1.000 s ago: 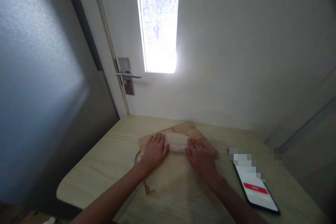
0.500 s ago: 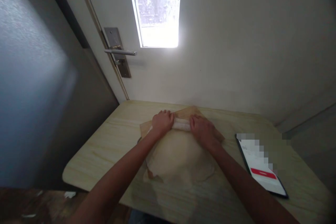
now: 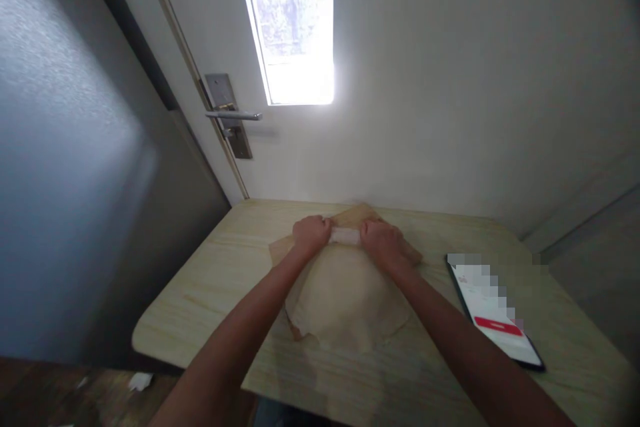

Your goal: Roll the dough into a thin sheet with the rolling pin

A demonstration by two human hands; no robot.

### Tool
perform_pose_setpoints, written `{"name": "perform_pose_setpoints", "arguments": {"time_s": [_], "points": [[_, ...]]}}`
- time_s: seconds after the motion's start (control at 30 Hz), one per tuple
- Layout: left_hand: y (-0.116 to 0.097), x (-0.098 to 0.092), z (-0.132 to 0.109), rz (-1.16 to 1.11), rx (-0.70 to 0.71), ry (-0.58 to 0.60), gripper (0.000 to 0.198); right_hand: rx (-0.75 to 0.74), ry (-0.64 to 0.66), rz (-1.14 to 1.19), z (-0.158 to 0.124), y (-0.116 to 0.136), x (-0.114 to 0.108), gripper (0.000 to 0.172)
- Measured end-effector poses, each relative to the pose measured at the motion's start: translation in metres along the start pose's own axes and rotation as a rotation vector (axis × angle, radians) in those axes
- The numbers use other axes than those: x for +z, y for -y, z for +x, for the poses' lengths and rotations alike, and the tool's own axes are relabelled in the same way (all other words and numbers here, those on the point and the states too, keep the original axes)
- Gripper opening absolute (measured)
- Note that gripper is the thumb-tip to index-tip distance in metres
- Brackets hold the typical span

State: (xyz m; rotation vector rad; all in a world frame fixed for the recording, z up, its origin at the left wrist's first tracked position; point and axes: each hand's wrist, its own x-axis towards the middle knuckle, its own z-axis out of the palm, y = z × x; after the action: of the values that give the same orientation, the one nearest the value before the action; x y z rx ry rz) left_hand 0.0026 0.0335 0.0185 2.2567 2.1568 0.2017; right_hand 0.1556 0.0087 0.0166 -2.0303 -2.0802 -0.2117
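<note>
A thin, pale sheet [image 3: 345, 293] with ragged edges, which looks like rolled-out dough, lies on the table over brown paper [image 3: 361, 213]. Across its far edge runs a whitish roll [image 3: 345, 235]; whether it is a rolling pin or a rolled-up part of the sheet I cannot tell. My left hand [image 3: 313, 233] is closed around the roll's left end. At the right end, my right hand [image 3: 383, 240] has its fingers curled over it in the same way. Both palms and the roll's ends are hidden.
A phone [image 3: 493, 313] with its screen lit lies on the wooden table [image 3: 200, 287], right of my right forearm. Behind the table stands a door [image 3: 410, 113] with a metal handle [image 3: 234, 115] and a bright window pane [image 3: 295, 20]. White scraps [image 3: 140, 381] lie on the floor.
My hands stay on the roll with only a slight shift. The view has moved a little, so the door handle and window appear lower.
</note>
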Motion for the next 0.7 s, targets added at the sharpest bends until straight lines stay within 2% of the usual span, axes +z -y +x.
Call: {"name": "perform_pose_setpoints", "arguments": {"time_s": [0.07, 0.17, 0.3, 0.4, 0.53, 0.7], "points": [[0.002, 0.002, -0.016, 0.024, 0.063, -0.04, 0.048, -0.068, -0.041, 0.027, -0.016, -0.001, 0.0, 0.043], [0.009, 0.005, -0.04, 0.036, 0.234, -0.141, 0.041, -0.158, -0.044, 0.071, -0.042, -0.004, -0.002, 0.041], [0.017, 0.006, -0.055, 0.042, 0.354, -0.158, 0.038, -0.205, -0.015, 0.099, -0.062, -0.008, -0.005, 0.041], [0.014, 0.007, -0.05, 0.034, 0.33, -0.16, 0.038, -0.184, -0.002, 0.097, -0.059, -0.008, -0.005, 0.043], [0.003, 0.009, -0.029, 0.033, 0.22, -0.189, 0.039, -0.111, 0.015, 0.077, -0.037, -0.005, -0.001, 0.043], [-0.005, 0.006, 0.005, 0.016, 0.067, -0.044, 0.044, -0.045, 0.035, 0.071, -0.001, -0.005, 0.002, 0.042]]}}
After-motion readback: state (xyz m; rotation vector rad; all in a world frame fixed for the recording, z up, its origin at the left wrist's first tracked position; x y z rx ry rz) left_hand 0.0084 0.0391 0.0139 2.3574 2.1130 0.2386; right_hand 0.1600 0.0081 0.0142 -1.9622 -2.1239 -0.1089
